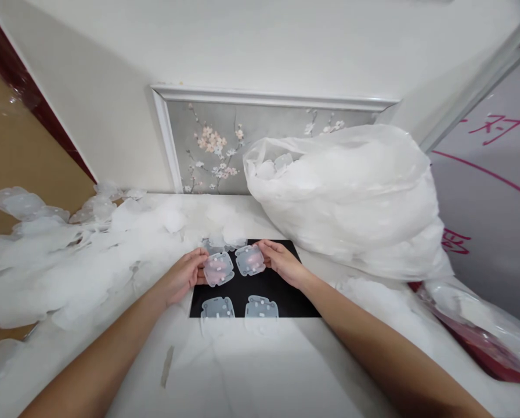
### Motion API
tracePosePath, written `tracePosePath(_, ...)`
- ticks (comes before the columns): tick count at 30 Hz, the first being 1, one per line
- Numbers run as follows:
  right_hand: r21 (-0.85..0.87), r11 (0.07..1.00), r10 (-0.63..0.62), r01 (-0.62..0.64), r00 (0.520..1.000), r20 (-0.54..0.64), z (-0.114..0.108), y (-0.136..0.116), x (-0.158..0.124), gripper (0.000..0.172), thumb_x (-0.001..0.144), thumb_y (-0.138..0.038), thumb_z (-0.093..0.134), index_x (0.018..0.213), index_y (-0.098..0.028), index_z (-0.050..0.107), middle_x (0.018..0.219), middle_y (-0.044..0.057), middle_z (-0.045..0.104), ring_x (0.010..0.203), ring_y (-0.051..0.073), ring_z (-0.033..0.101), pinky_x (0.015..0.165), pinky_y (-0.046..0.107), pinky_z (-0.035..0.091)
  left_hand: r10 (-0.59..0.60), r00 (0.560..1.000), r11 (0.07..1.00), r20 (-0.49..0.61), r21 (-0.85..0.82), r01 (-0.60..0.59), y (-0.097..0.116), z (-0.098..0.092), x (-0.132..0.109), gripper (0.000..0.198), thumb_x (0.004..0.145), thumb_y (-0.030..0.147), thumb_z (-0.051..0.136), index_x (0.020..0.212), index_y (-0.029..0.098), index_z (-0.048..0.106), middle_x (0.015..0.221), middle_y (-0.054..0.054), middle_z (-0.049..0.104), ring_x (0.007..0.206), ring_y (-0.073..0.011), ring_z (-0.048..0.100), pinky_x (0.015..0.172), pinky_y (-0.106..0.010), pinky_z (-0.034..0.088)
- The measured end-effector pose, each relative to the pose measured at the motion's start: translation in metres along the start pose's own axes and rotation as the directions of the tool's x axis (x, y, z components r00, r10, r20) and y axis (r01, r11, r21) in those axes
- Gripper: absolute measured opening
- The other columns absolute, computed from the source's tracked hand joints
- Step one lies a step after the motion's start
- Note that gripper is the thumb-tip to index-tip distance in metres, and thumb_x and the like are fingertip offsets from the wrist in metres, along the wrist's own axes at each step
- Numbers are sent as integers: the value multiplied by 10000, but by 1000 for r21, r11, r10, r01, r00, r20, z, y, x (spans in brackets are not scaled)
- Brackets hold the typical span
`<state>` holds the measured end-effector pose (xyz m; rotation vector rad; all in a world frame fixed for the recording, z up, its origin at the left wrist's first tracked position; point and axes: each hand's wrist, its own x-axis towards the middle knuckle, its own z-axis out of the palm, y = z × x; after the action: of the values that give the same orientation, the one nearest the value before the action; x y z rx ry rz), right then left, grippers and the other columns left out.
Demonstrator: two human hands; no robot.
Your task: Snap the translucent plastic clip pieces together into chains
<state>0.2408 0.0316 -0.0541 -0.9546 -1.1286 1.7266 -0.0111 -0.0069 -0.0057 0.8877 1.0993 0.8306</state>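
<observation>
My left hand (188, 271) pinches a translucent, rounded-square plastic piece (219, 269) by its left edge; its fingers show pink through the sheet. In my right hand (281, 262) is a similar translucent plastic piece (250, 260), gripped at its right edge. Both pieces are above a black mat (264, 287) and close together without touching. Nearer to me, two more such pieces, one on the left (217, 309) and one on the right (262, 307), lie across the mat's front edge. Others overlap the mat's back left corner.
A wide heap of translucent pieces (81, 261) covers the table's left side. At the back right stands a large white plastic bag (351, 197) with more pieces in its mouth. A red bin lined with clear plastic (481, 331) is at far right. A flowered wall panel (216, 145) is behind.
</observation>
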Motion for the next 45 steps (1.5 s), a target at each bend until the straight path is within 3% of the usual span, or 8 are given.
tracePosePath(10, -31, 999, -17, 18, 999, 41, 1, -3, -2, 442, 683, -572, 762, 809, -176, 611, 606, -41, 579, 509, 87, 529, 470, 206, 390, -26, 995, 997, 92, 73, 20, 9, 0, -11, 316, 741, 418, 738, 766, 197, 513, 733, -2, 659, 675, -170, 675, 696, -317, 541)
tracePosePath(15, -325, 944, 168, -47, 921, 353, 3, -15, -11, 386, 758, -550, 697, 797, -172, 626, 627, -21, 590, 501, 98, 513, 443, 217, 398, -27, 971, 838, 236, 535, -107, 10, -1, -16, 244, 799, 414, 665, 762, 175, 630, 700, 4, 616, 669, -151, 592, 676, -284, 477)
tracePosePath(20, -722, 592, -234, 358, 934, 271, 12, -15, -9, 200, 889, -335, 572, 797, -182, 661, 798, 26, 613, 662, 128, 560, 626, 268, 479, 477, 861, 338, 177, 867, -366, 1, -9, -2, 186, 881, 324, 545, 806, 205, 666, 896, -36, 632, 863, -215, 587, 788, -340, 454)
tracePosePath(26, -865, 198, -409, 461, 841, 355, 20, 6, 5, 294, 864, -160, 574, 1156, -198, 577, 1248, 117, 502, 1019, 219, 595, 933, 415, 507, 597, 770, 17, 225, 956, -293, -12, -23, 23, 113, 829, 177, 606, 936, 200, 635, 974, -59, 605, 942, -244, 577, 851, -383, 475)
tracePosePath(35, -919, -270, -374, 287, 848, 375, 30, -3, 39, 105, 916, -150, 510, 931, -168, 612, 1039, 142, 584, 901, 253, 566, 750, 357, 474, 688, 686, 7, 237, 943, -332, -6, -14, 24, 155, 851, 119, 487, 737, 205, 549, 870, -64, 618, 918, -244, 575, 860, -388, 452)
tracePosePath(37, -930, -218, -428, 296, 827, 363, 31, -8, 45, 109, 884, -114, 520, 852, -172, 607, 979, 131, 590, 886, 246, 560, 758, 353, 457, 740, 668, 258, 84, 881, -397, -4, -14, 20, 120, 854, 167, 494, 756, 205, 551, 925, -58, 632, 949, -225, 585, 873, -355, 451)
tracePosePath(40, -921, 125, -566, 369, 789, 239, 32, -17, 45, 89, 824, -127, 535, 769, -190, 567, 861, 68, 572, 814, 209, 551, 747, 337, 457, 582, 782, 767, -222, 469, -437, -3, -16, 15, 155, 819, 315, 579, 715, 209, 535, 762, 2, 595, 764, -170, 587, 720, -275, 478)
tracePosePath(45, -407, 885, -265, 225, 963, -43, 29, -19, 19, 179, 773, -344, 622, 738, -206, 513, 667, -37, 544, 626, 140, 550, 662, 308, 483, 347, 907, 938, -238, 109, -330, -6, -4, 7, 281, 791, 434, 637, 725, 202, 492, 635, 50, 506, 580, -118, 551, 552, -234, 487)
